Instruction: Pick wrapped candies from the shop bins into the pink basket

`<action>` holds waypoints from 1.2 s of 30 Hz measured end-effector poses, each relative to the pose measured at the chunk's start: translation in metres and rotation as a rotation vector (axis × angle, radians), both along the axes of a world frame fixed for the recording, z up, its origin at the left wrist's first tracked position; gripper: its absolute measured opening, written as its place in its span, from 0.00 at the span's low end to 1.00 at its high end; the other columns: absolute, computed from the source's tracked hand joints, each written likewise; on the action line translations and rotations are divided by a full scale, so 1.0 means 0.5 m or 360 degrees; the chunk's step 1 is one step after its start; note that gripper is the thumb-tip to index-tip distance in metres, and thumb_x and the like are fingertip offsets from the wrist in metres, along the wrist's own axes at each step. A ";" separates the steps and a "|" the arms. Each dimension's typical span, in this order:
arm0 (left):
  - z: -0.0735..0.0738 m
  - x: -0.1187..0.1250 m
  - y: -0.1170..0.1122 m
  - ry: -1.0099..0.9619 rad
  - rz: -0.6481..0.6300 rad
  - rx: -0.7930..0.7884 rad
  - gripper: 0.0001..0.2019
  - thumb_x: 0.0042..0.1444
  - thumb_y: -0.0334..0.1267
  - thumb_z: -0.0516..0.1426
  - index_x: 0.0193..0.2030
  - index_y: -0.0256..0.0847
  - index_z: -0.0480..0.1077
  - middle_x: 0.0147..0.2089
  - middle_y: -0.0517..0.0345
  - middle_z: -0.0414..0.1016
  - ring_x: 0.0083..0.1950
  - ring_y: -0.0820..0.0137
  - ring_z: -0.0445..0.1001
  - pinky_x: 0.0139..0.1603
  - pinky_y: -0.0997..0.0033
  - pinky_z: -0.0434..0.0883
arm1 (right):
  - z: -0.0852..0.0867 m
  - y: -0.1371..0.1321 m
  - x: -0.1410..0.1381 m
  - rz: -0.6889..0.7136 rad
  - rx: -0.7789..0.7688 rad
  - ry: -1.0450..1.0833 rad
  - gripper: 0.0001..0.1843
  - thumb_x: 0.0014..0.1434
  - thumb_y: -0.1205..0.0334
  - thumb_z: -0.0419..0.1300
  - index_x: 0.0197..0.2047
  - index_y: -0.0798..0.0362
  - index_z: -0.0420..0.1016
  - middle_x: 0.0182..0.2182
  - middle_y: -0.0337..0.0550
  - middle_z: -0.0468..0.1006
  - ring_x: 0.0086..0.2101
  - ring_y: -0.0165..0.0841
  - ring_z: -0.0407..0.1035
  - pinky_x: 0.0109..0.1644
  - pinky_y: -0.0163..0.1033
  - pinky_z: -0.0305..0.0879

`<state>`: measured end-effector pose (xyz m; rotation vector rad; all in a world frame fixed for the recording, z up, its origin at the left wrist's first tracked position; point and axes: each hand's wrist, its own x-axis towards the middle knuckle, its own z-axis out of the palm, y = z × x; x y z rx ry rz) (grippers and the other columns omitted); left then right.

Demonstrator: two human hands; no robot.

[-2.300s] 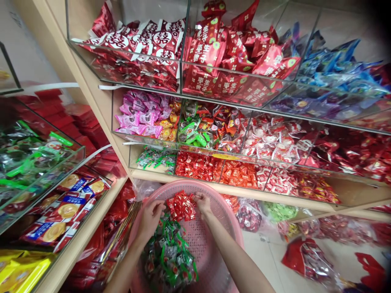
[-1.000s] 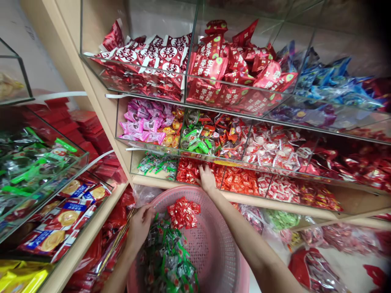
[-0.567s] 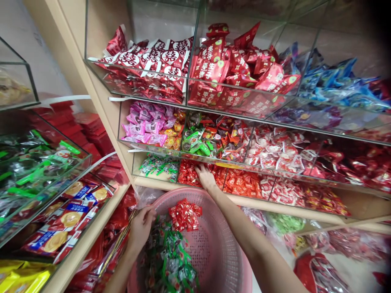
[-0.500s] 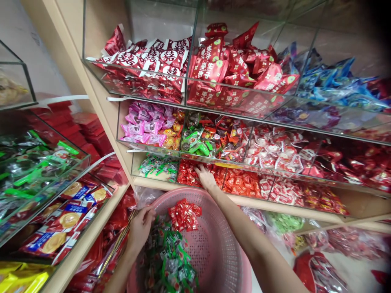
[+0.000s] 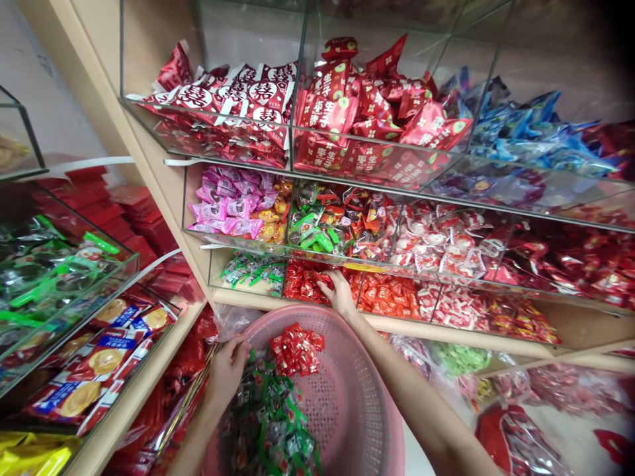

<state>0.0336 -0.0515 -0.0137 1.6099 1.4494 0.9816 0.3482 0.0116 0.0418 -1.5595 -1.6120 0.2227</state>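
Observation:
A round pink plastic basket (image 5: 347, 330) is below the shelves. My left hand (image 5: 229, 363) is closed on its left rim. Inside are wrapped candies with green ends (image 5: 278, 416) and a small heap of red-wrapped candies (image 5: 296, 349). My right hand (image 5: 340, 296) reaches over the basket into a low bin of red-wrapped candies (image 5: 300, 281). Its thumb and fingers are apart among the candies, and I see nothing held between them. The bin's clear front crosses just above that hand.
Clear-walled bins rise above: pink-wrapped candies (image 5: 228, 198), red packets (image 5: 327, 119) and blue packets (image 5: 536, 132). Orange-red candies (image 5: 389, 295) fill the neighbouring low bin. A wooden upright (image 5: 163, 218) and biscuit packs (image 5: 102, 363) stand left. Plastic bags of sweets (image 5: 526, 436) lie lower right.
My right hand has drawn slightly back and right within the red candy bin, its thumb and fingers now showing more. My left hand stays on the rim. The view has shifted slightly.

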 end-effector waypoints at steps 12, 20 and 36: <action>0.065 0.114 -0.030 -0.0551 -0.0117 -0.0527 0.20 0.49 0.52 0.57 0.42 0.39 0.72 0.40 0.51 0.78 0.40 0.64 0.76 0.38 0.69 0.72 | -0.044 -0.228 -0.180 0.0155 -0.0757 0.2103 0.19 0.45 0.49 0.66 0.36 0.53 0.71 0.24 0.34 0.72 0.20 0.22 0.62 0.21 0.27 0.59; 0.055 0.142 -0.079 -0.0761 -0.0139 -0.0941 0.18 0.41 0.50 0.63 0.34 0.38 0.73 0.36 0.55 0.77 0.39 0.66 0.74 0.36 0.73 0.68 | -0.107 -0.281 -0.240 0.0176 -0.1141 0.2214 0.18 0.44 0.50 0.67 0.33 0.55 0.75 0.22 0.35 0.74 0.18 0.22 0.62 0.19 0.27 0.59; 0.010 0.150 -0.067 -0.1113 0.0432 -0.1117 0.19 0.33 0.45 0.66 0.30 0.39 0.67 0.25 0.67 0.68 0.23 0.80 0.66 0.21 0.82 0.59 | -0.130 -0.283 -0.245 -0.0137 -0.1186 0.2511 0.20 0.40 0.54 0.70 0.34 0.56 0.73 0.24 0.36 0.76 0.18 0.20 0.65 0.19 0.24 0.64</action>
